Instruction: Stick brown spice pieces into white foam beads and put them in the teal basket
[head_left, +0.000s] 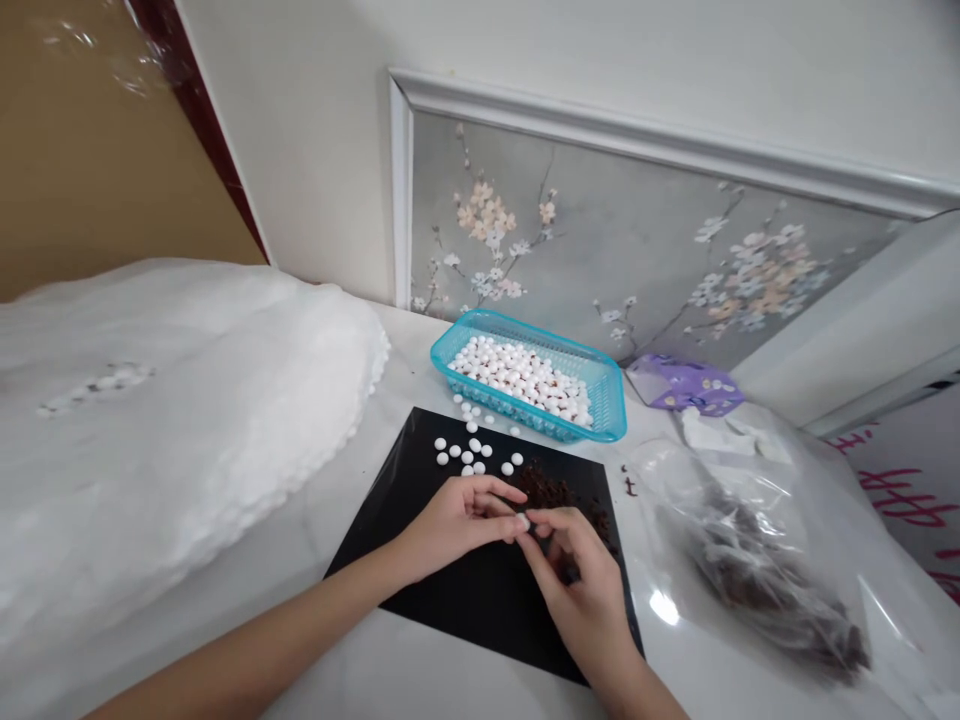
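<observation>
My left hand point(461, 520) pinches a small white round piece point(523, 521) between thumb and fingers. Against it, the fingertips of my right hand point(583, 585) are pressed together; whatever they hold is hidden. Both hands are above a black mat point(480, 610). Loose white round pieces point(475, 446) lie near the mat's far edge, beyond my left hand. A pile of small dark brown pieces point(547, 486) sits just past my fingertips.
A blue plastic basket point(611, 400) full of similar white pieces stands behind the mat. To the right lies a clear plastic bag point(757, 560) with brown contents, near a purple packet point(686, 384). A large white padded bag point(187, 430) covers the table's left side.
</observation>
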